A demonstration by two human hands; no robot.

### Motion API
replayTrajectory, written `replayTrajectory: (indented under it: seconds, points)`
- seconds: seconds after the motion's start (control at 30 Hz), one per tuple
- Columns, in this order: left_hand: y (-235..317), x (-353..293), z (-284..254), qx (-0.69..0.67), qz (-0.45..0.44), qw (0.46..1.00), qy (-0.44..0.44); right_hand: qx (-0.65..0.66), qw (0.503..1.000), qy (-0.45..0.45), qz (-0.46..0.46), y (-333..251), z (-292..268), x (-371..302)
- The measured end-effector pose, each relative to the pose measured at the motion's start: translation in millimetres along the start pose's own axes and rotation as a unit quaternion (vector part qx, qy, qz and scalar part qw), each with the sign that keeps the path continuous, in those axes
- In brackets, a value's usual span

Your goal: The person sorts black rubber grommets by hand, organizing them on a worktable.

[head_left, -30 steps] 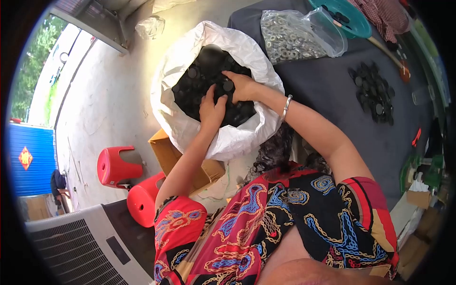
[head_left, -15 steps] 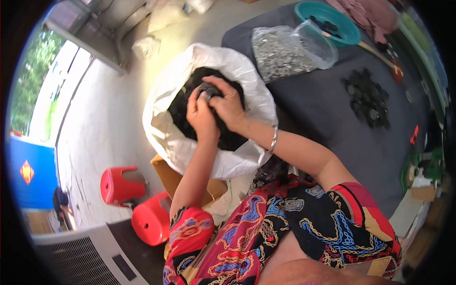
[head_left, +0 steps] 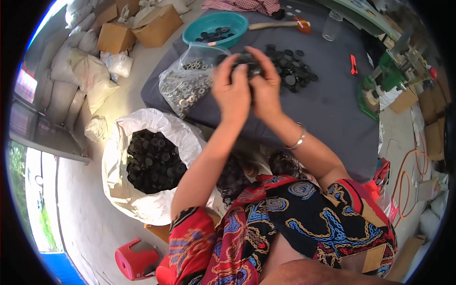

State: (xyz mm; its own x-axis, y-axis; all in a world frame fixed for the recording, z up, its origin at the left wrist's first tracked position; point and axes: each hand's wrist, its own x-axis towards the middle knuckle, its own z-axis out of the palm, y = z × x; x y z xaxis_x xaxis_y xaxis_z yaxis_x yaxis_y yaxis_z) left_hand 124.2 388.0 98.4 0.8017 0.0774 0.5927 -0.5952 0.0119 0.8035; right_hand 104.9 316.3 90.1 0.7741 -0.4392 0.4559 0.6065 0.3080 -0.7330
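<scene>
From my remote post, I see the left hand (head_left: pixel 232 92) and right hand (head_left: pixel 267 90) cupped around black discs (head_left: pixel 246 61) (so none spill, I judge), just right of the clear bag (head_left: pixel 178 85), the disc pile (head_left: pixel 290 69) farther right on the surface (head_left: pixel 327 109).

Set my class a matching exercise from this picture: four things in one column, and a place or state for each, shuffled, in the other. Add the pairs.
Things
1. Bare left hand
2. White crinkled sack
3. Teal round plastic basin
4. Clear plastic bag

Place or state
A. On the table, holding metal rings
B. Open, full of black round pieces
C. Beside the right hand, dark pieces between them
D. Beside a wooden handle

Pairs: 1-C, 2-B, 3-D, 4-A
</scene>
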Motion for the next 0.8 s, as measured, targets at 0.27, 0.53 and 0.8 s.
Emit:
replayTrajectory:
  seconds: [0.27,0.53,0.8]
  points:
    - [-73,-49,151,0.051,-0.119,0.99,-0.059,-0.399,0.905,0.132,-0.074,18,-182,29]
    - [-105,-15,158,0.203,-0.007,0.957,-0.209,-0.664,0.727,0.076,-0.157,32,-228,66]
    - [-97,6,54,0.161,-0.001,0.974,-0.162,-0.699,0.71,-0.046,-0.078,3,-249,86]
